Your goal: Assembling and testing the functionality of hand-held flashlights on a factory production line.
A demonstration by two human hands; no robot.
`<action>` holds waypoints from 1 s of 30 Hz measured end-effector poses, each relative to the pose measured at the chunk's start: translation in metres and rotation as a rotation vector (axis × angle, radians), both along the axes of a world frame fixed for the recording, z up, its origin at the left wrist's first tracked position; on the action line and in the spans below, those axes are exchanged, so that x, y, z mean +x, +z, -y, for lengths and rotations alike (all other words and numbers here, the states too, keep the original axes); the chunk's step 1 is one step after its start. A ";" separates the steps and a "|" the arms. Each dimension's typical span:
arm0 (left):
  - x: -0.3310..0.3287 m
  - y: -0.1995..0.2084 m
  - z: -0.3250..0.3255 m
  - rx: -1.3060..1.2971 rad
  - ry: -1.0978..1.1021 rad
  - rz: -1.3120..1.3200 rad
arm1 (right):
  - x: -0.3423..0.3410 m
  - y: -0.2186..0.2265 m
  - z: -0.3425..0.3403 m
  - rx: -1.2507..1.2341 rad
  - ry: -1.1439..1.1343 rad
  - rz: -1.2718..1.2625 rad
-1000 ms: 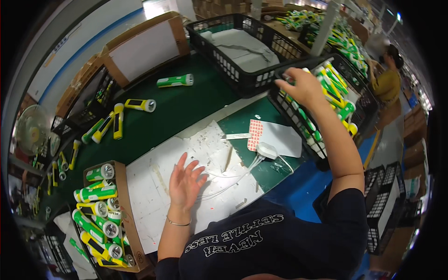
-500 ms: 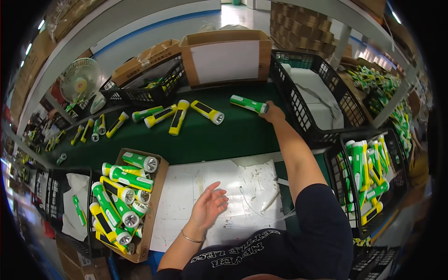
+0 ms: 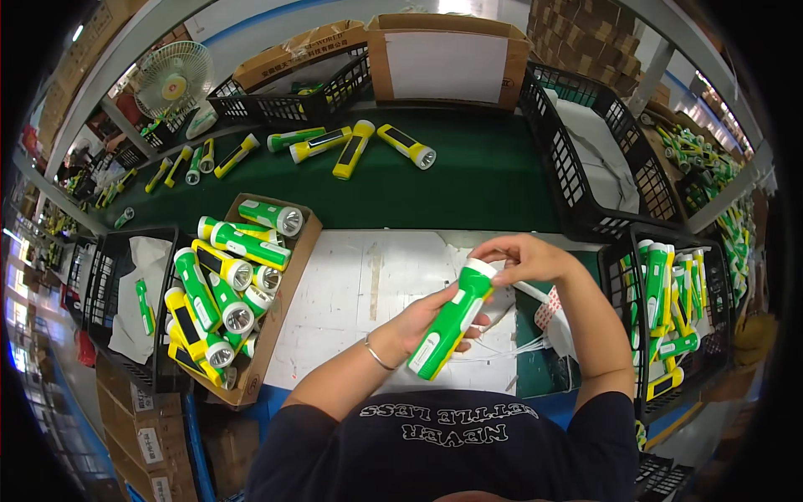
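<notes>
A green and yellow flashlight (image 3: 452, 326) with a white head ring is held tilted in front of my chest, above the white work sheet (image 3: 351, 293). My left hand (image 3: 431, 322) wraps round the middle of its body from the left. At the head end, the fingers of my right hand (image 3: 519, 259) close on the white ring from above and the right. To the left, a cardboard box (image 3: 288, 293) is piled with green and yellow flashlights (image 3: 238, 318). Thin white cables (image 3: 531, 345) lie right of the held flashlight.
Several flashlights (image 3: 355, 151) lie on the green belt (image 3: 468, 192) beyond the sheet. Black crates stand at back right (image 3: 577, 188), at right with flashlights (image 3: 615, 293), at left (image 3: 163, 351) and at back left (image 3: 293, 105). An upright cardboard box (image 3: 519, 58) stands at the back.
My right hand has brought the flashlight from the far belt back to my chest. My left hand, open before, now grips its body. The view has shifted too.
</notes>
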State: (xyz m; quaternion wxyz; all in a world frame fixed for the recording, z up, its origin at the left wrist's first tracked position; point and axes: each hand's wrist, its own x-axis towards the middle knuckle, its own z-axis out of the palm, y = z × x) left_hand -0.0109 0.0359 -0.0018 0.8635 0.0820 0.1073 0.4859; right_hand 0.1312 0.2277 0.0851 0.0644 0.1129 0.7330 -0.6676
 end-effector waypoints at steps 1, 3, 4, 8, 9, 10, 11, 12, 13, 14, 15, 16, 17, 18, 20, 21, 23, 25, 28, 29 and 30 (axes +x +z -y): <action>0.004 -0.004 0.003 -0.037 0.056 0.039 | 0.005 -0.012 0.008 0.017 -0.074 -0.034; 0.007 -0.002 0.011 -0.139 0.193 0.010 | 0.016 -0.033 0.020 0.270 -0.291 -0.150; 0.007 -0.003 0.015 -0.163 0.254 -0.024 | 0.022 -0.035 0.027 0.311 -0.416 -0.076; 0.008 -0.012 0.030 -0.178 0.448 -0.301 | 0.040 -0.055 0.069 0.303 -0.434 -0.126; 0.011 -0.007 0.031 -0.191 0.468 -0.356 | 0.045 -0.055 0.082 0.239 -0.443 -0.065; 0.012 -0.007 0.032 -0.189 0.460 -0.358 | 0.048 -0.061 0.091 0.243 -0.446 -0.104; 0.012 -0.008 0.031 -0.193 0.461 -0.356 | 0.051 -0.067 0.099 0.246 -0.448 -0.142; 0.014 -0.008 0.031 -0.197 0.461 -0.353 | 0.054 -0.062 0.109 0.187 -0.466 -0.082; 0.016 -0.005 0.031 -0.189 0.465 -0.377 | 0.057 -0.068 0.115 0.187 -0.472 -0.072; 0.018 -0.004 0.031 -0.190 0.456 -0.377 | 0.060 -0.074 0.121 0.186 -0.478 -0.061; 0.020 -0.003 0.031 -0.188 0.459 -0.381 | 0.061 -0.064 0.127 0.236 -0.466 0.005; 0.022 -0.003 0.031 -0.186 0.462 -0.384 | 0.063 -0.064 0.131 0.232 -0.472 0.007; 0.023 -0.003 0.033 -0.199 0.452 -0.357 | 0.065 -0.064 0.135 0.245 -0.486 -0.019; 0.024 -0.002 0.032 -0.202 0.446 -0.357 | 0.067 -0.063 0.137 0.259 -0.500 -0.046; 0.027 -0.001 0.034 -0.214 0.451 -0.357 | 0.069 -0.060 0.141 0.281 -0.487 -0.015; 0.029 0.000 0.034 -0.225 0.446 -0.352 | 0.070 -0.064 0.143 0.392 -0.481 -0.112; 0.029 0.000 0.032 -0.197 0.486 -0.382 | 0.068 -0.064 0.145 0.587 -0.449 -0.256; 0.027 -0.005 0.032 -0.166 0.492 -0.422 | 0.063 -0.051 0.154 0.736 -0.445 -0.306; 0.037 0.012 0.035 -0.077 0.599 -0.696 | 0.055 -0.040 0.161 1.109 -0.440 -0.317; 0.039 0.014 0.037 -0.013 0.622 -0.796 | 0.053 -0.040 0.164 1.225 -0.400 -0.339; 0.038 0.011 0.035 0.028 0.620 -0.831 | 0.050 -0.042 0.164 1.212 -0.392 -0.332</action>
